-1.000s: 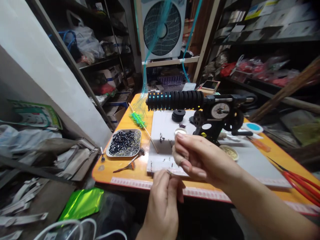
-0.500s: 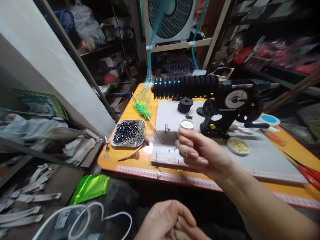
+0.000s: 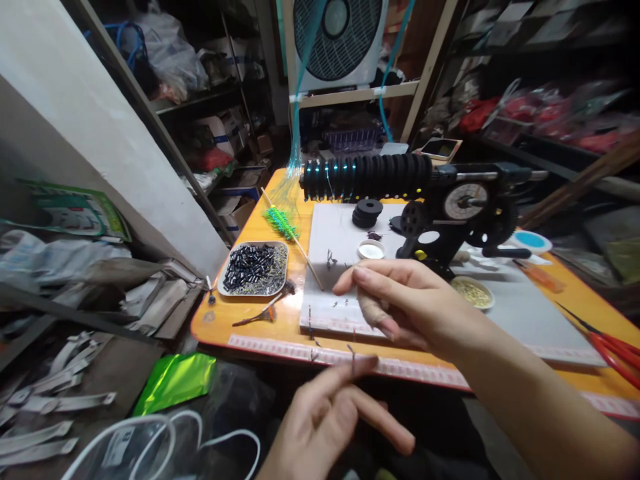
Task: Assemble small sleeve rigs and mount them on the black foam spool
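Note:
My right hand (image 3: 405, 300) is over the front of the grey board (image 3: 530, 320), its thumb and index finger bent close together; anything between them is too small to make out. Lower down, at the table's front edge, my left hand (image 3: 335, 413) has its fingers apart and holds nothing I can see. Small dark pieces (image 3: 353, 357) lie by the edge near its fingertips. Behind my right hand are a white round dish (image 3: 371, 250) and a dish of yellowish bits (image 3: 471, 293). A black machine (image 3: 465, 200) carries a row of black discs (image 3: 370, 177).
On the orange table (image 3: 210, 333) stand a tray of dark beads (image 3: 255, 269), a stick with green tufts (image 3: 281, 223) and a small feathery item (image 3: 260, 313). Red scissors (image 3: 615, 353) lie at the right. Behind are black spools (image 3: 368, 212) and a fan (image 3: 340, 40).
My left hand has risen and its fingers have spread from a curled pose. My right hand's fingers have shifted and its index finger reaches further left. The view has shifted slightly.

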Motion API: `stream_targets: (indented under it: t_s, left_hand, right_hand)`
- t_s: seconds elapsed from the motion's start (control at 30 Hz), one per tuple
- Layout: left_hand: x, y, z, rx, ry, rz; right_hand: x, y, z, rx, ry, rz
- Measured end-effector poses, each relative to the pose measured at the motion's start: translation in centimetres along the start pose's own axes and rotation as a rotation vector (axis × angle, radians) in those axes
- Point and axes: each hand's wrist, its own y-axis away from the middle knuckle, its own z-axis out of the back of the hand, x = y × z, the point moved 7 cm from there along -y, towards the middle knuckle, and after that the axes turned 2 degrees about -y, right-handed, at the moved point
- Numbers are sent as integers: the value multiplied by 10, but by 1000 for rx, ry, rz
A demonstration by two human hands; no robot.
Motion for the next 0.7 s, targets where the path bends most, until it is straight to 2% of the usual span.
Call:
stream_targets:
  t_s: [0.1,0.27,0.33,0.47,0.5,0.57,0.7]
  left_hand:
    - [-10,-13,-1,-59,-7,-1]
    - [-17,-24,-4,-92,-193,-3]
    - [-16,-24,-3,-97,-246,3]
    - [-16,-22,0,-122,-278,-43]
    - [-16,-22,1,-139,-275,-62]
    - [-13,-22,3,-174,-241,-84]
    - [3,-24,3,-136,4,-83]
  right_hand:
    - [5,2,-2,18,98,2]
    - [5,1,-4,28,66,-8]
    - [1,2,-8,72,-37,-35]
    - [-11,5,-25,263,-381,-190]
    - [-14,4,-26,258,-449,-225]
    - [-19,0,-23,171,-545,-249]
    - [-23,-8,-19,19,-623,-172]
